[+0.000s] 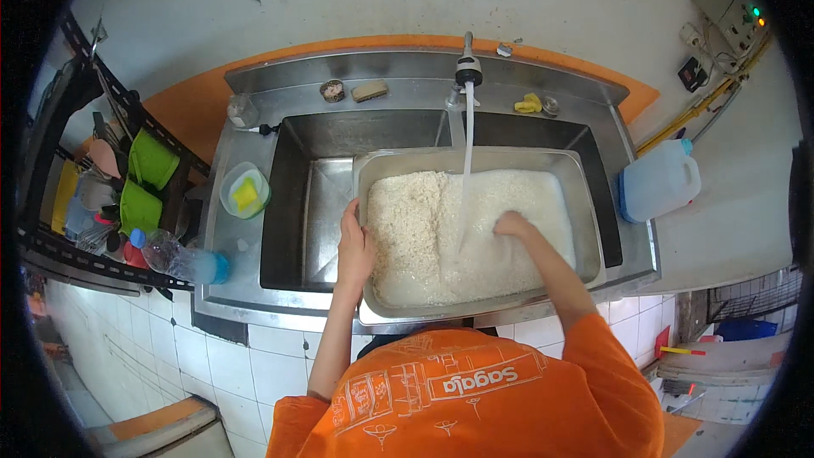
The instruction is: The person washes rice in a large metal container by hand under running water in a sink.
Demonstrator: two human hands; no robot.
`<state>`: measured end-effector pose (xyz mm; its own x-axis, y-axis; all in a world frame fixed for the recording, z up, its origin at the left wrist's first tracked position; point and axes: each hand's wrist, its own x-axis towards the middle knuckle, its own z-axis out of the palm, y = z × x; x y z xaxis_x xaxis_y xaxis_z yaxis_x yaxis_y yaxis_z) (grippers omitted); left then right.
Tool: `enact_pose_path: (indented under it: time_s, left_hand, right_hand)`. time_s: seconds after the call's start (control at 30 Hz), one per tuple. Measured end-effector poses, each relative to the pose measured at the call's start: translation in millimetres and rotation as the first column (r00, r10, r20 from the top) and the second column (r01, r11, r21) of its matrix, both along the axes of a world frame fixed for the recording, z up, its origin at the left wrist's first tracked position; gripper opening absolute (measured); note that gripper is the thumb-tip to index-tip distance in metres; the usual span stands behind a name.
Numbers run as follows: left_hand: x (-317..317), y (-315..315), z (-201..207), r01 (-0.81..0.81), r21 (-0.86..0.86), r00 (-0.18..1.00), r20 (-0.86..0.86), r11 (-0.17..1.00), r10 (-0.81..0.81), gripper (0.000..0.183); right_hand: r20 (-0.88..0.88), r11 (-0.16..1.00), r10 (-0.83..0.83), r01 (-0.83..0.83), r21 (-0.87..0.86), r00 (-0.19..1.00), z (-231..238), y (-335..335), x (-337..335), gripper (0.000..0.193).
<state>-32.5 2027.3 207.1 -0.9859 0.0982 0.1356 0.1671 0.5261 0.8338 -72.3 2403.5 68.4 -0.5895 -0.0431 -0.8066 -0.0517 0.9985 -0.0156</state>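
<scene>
A large rectangular steel pan (585,203) rests across the steel sink (288,203) and holds white rice (415,229) in cloudy water. A stream of water (467,136) falls from the tap (466,72) into the middle of the rice. My left hand (354,242) grips the pan's left rim. Fingers down, my right hand (514,225) is pressed into the wet rice just right of the stream; whether it holds any rice I cannot tell.
A round bowl with a yellow sponge (245,191) and a plastic bottle (178,257) sit left of the sink. A dish rack with green items (140,178) hangs further left. A white jug (660,181) stands on the right counter. Small items line the sink's back ledge.
</scene>
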Motion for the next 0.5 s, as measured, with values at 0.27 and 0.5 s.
enact_pose_path:
  time_s: [0.27,0.5]
  left_hand:
    - [6,-13,-5,-0.025,-0.028,1.0,0.006,0.999,0.025,0.049]
    - [3,-3,0,-0.004,-0.016,1.0,-0.005,1.0,0.004,0.048]
  right_hand:
    - [-0.384,0.864,0.107,-0.277,-0.42,0.917,48,-36,72,0.04]
    - [-0.146,0.97,-0.237,0.241,0.01,0.96,2,-37,22,0.063]
